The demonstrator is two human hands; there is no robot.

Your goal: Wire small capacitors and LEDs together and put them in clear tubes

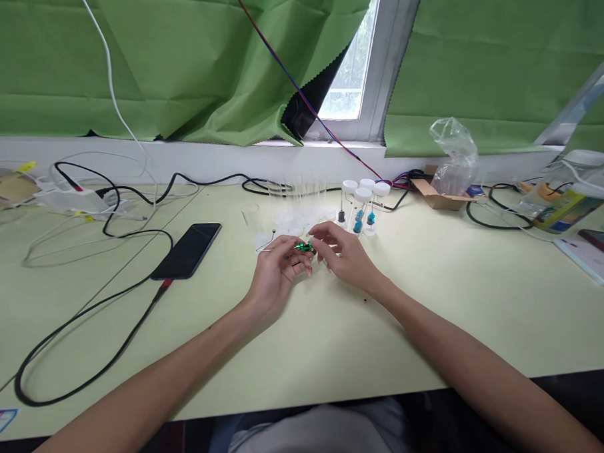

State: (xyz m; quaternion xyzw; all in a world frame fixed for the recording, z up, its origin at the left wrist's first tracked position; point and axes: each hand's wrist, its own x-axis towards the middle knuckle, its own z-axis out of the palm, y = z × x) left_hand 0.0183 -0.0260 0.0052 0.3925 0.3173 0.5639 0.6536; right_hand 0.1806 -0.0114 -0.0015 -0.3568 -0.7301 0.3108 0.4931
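My left hand [274,276] pinches a small shiny green piece [303,247] between thumb and fingers, just above the table. A thin wire with a small dark tip [273,234] shows beside its knuckles; whether it joins the green piece I cannot tell. From the right, the bent fingers of my right hand [346,256] close on the piece's dark right end. Behind the right hand stand several clear vials with white lids [363,195], holding blue and dark pieces on thin wires. Several clear, open containers [300,190] stand behind the left hand.
A black phone [187,251] with a looped charging cable [131,337] lies at left. A white power strip [73,200] is farther back. An open cardboard box [443,197] with a clear plastic bag stands at right, near another phone [591,262]. A tiny red bit [365,300] lies near my right forearm.
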